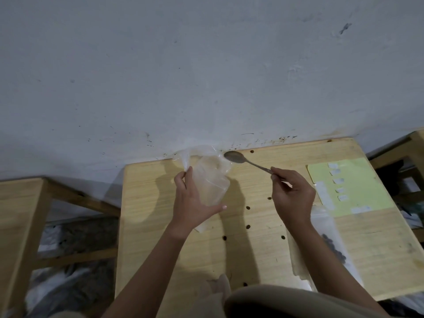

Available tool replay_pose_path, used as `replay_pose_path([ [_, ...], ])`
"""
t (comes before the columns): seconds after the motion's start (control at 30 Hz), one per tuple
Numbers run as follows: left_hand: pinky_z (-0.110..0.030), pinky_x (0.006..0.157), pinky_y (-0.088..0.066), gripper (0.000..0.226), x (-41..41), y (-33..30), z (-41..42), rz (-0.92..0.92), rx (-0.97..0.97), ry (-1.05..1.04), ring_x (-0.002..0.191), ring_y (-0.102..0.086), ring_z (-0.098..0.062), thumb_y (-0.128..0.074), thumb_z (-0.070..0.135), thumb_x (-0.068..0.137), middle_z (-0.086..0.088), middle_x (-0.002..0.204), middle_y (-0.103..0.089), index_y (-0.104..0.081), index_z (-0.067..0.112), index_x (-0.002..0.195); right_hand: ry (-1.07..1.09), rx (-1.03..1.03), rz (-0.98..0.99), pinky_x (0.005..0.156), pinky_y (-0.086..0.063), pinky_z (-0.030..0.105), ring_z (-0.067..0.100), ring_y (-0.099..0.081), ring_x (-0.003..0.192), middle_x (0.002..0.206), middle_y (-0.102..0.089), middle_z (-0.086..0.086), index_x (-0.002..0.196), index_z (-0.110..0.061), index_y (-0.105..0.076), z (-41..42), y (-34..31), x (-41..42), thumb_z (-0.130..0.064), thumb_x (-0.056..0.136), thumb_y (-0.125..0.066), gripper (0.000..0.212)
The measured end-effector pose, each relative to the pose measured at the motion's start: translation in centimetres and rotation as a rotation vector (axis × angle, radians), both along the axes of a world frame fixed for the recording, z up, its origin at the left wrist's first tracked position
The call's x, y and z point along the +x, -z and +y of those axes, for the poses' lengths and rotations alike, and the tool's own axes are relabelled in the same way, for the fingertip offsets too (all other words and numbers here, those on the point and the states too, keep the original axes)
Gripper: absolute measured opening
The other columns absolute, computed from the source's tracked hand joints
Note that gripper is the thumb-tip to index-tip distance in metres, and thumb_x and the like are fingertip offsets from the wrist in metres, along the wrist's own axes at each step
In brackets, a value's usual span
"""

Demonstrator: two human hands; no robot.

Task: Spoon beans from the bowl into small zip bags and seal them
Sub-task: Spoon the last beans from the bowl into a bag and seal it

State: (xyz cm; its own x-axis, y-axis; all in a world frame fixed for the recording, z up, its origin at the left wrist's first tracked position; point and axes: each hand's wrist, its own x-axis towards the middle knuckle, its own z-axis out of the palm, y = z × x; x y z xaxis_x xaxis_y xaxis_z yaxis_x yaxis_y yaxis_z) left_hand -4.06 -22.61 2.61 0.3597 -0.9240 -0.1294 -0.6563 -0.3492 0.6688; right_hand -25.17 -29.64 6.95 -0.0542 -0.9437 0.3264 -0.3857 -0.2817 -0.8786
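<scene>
1. Here the wooden table [252,260] stood against the wall.
2. A yellow sheet [367,180] lay near its far right corner.
3. The left hand [191,203] gripped a clear zip bag [211,180] above the far edge.
4. The right hand [292,193] pinched a metal spoon [238,158], its bowl at the bag's mouth.

left hand [191,200]: raised, fingers curled round bag [212,180], thumb beneath | right hand [292,193]: raised, fingers pinch spoon [243,159] handle | both forearms bare, reaching forward, well apart
</scene>
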Motion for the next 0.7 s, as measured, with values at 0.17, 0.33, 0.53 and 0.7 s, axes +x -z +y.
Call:
replay_pose_path([
  [0.17,-0.037,0.093,-0.049,0.141,-0.2,-0.2,0.1,-0.01,0.063,0.019,0.123,-0.041,-0.025,-0.079,0.072,0.039,0.003,0.14,-0.009,-0.003,0.023,0.147,0.125,0.008,0.198,0.064,-0.046,0.013,0.021,-0.065,0.067,0.077,-0.07,0.008,0.098,-0.004,-0.072,-0.9,3.8,-0.6,0.004,0.083,-0.062,0.02],
  [0.33,-0.032,0.094,-0.046,0.141,-0.2,-0.6,0.1,-0.007,0.108,0.049,0.126,-0.036,-0.022,-0.078,0.073,0.042,0.003,0.142,-0.006,0.001,0.025,0.148,0.051,-0.087,0.433,0.075,-0.045,0.016,0.027,-0.068,0.077,0.086,-0.071,0.015,0.096,0.005,-0.07,-1.1,7.1,0.0,0.013,0.078,-0.063,0.021],
  [0.53,-0.029,0.1,-0.038,0.141,0.0,-1.2,0.4,0.03,0.14,0.069,0.131,-0.032,-0.019,-0.08,0.068,0.044,0.002,0.148,0.002,0.002,0.025,0.149,-0.105,0.062,0.49,0.073,-0.054,0.032,0.032,-0.066,0.081,0.091,-0.068,0.017,0.095,0.006,-0.069,-0.6,9.0,0.9,0.011,0.08,-0.06,0.019],
  [0.7,-0.029,0.104,-0.034,0.14,-0.1,-1.8,0.9,0.063,0.119,0.066,0.136,-0.025,-0.02,-0.081,0.068,0.042,0.008,0.148,0.011,-0.004,0.024,0.15,-0.14,0.246,0.556,0.072,-0.048,0.033,0.031,-0.058,0.093,0.1,-0.065,0.014,0.103,0.002,-0.068,-0.6,9.9,1.0,0.005,0.083,-0.056,0.024],
])
